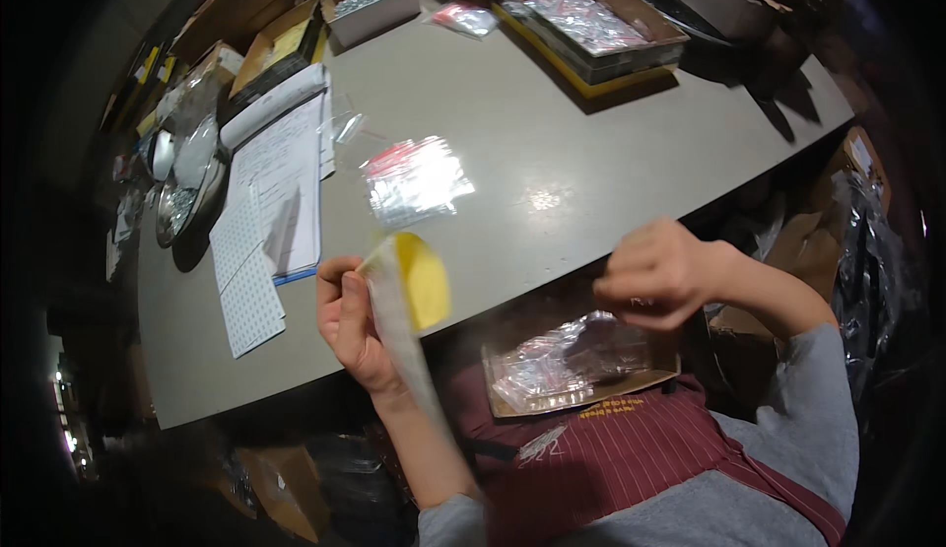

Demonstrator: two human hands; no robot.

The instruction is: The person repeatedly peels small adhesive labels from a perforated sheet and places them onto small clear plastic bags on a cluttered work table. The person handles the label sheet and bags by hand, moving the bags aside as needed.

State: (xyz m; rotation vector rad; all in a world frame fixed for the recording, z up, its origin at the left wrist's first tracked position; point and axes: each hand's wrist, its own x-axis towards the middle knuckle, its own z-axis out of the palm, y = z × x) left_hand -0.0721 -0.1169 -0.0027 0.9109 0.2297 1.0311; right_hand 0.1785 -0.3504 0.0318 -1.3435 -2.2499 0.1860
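Observation:
My left hand (350, 325) pinches a thin, curling paper sheet (424, 281) between thumb and fingers. The sheet is yellow on one side and pale on the other, with its lower part smeared by motion. To the right, my right hand (655, 276) is raised with its fingers curled in; whatever they hold is hidden. Below and between both hands, an open cardboard box (631, 386) at my lap contains several small clear plastic bags (552, 365). On the table ahead of my left hand lies a shiny pile of clear zip bags (419, 180) with red edges.
Left on the grey table (552, 153) are a clipboard with written sheets (281, 153), dotted sticker sheets (246, 281) and a metal bowl (187, 207) of small parts. Along the far side stand a tray of filled bags (591, 20) and a box of metal pieces (370, 0).

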